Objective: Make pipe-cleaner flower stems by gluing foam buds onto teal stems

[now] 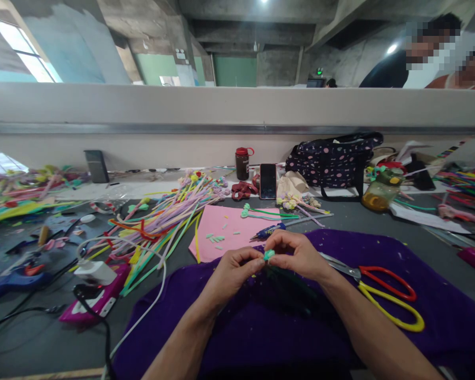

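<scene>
Between my fingertips, above a purple cloth [170, 311], is a small mint-green fuzzy piece [268, 255]. My left hand [237, 269] pinches it from the left with thumb and forefinger. From the other side my right hand [296, 256] grips it in a pinch as well. Just beyond my hands lies a pink sheet [209, 221] with short cut mint-green bits [215, 238] on it. A blue pointed tool [268, 231] rests at the sheet's right edge. Near my right forearm are scissors [374, 282] with one red and one yellow handle.
Bundles of colourful fuzzy stems [174, 211] spread across the left. A magenta power strip [98, 301] with cables lies near my left arm. Along the back stand a phone [268, 182], a red-lidded bottle [243, 163], a patterned bag [328, 163] and a yellowish jar [382, 190]. Two people are beyond the partition.
</scene>
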`<state>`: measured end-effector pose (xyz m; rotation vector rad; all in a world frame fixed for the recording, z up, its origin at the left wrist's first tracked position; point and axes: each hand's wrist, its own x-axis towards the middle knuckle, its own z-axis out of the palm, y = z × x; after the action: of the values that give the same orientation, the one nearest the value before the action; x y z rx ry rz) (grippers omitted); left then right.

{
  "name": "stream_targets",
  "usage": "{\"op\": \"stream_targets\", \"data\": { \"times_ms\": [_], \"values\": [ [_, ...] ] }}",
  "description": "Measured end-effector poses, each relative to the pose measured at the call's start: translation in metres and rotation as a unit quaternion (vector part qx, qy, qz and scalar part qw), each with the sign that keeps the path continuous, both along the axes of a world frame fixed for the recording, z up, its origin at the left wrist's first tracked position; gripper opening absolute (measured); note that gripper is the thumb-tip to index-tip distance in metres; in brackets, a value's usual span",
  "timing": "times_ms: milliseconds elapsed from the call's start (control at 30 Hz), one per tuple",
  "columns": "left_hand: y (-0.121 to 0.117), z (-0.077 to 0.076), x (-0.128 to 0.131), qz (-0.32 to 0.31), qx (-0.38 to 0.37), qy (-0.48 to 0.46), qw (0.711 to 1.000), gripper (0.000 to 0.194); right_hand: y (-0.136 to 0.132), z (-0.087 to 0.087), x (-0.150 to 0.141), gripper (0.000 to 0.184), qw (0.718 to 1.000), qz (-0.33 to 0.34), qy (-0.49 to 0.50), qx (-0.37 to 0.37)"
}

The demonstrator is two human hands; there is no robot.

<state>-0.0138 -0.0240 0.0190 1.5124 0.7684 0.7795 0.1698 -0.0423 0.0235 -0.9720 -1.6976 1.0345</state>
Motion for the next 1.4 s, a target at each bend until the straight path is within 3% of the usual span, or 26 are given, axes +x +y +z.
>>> {"op": "stream_targets", "data": {
  "times_ms": [200,433,567,767,967,1400],
  "values": [
    [0.000,0.000,0.001,0.017,-0.032,-0.014,0.999,0.022,0.004,-0.004,0.004,0.038,0.996,0.013,0.086,-0.003],
    [0.004,-0.004,-0.002,0.013,-0.148,-0.043,0.988,0.027,0.008,-0.007,0.004,0.021,0.978,-0.091,0.188,-0.022],
    [0.007,-0.006,-0.003,0.004,-0.200,-0.069,0.977,0.027,0.009,-0.007,0.002,0.017,0.980,-0.111,0.163,-0.037],
    [0.007,-0.006,-0.002,-0.005,-0.213,-0.084,0.974,0.026,0.006,-0.008,-0.006,0.018,0.989,-0.080,0.115,-0.054],
    [0.006,-0.007,0.000,-0.029,-0.227,-0.096,0.969,0.027,0.002,-0.010,-0.012,0.035,0.988,-0.028,0.143,-0.053],
    [0.006,-0.011,0.000,-0.049,-0.238,-0.121,0.962,0.025,0.000,-0.010,-0.013,0.026,0.993,-0.053,0.100,-0.022]
  ]
}}
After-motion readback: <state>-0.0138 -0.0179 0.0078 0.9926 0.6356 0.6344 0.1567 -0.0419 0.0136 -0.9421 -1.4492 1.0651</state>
